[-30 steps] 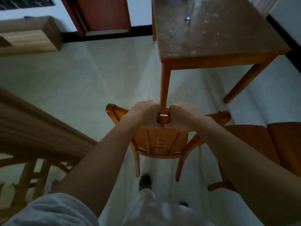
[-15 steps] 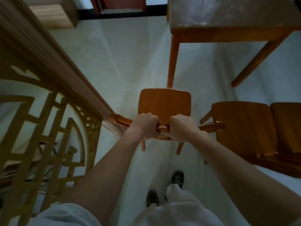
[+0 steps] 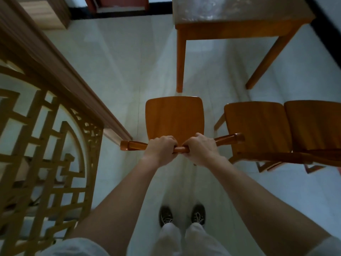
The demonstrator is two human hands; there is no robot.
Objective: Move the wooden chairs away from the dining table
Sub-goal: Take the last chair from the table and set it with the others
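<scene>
- Both hands, the left hand [image 3: 160, 150] and right hand [image 3: 201, 150], were clenched side by side on the top rail of the wooden chair [image 3: 175, 117].
- The chair stood on the floor, clear of the table [image 3: 238, 26] at 1 o'clock; two more chairs [image 3: 282, 126] sat at 3 o'clock.
- Best done by spacing the grip wider, lifting slightly, and minding the lattice screen [image 3: 46, 145] at 9 o'clock.
- No containers showed.

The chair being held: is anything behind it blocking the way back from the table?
Only the person's own feet stand behind the chair; otherwise bare floor. A lattice screen flanks its left, more chairs its right.
</scene>
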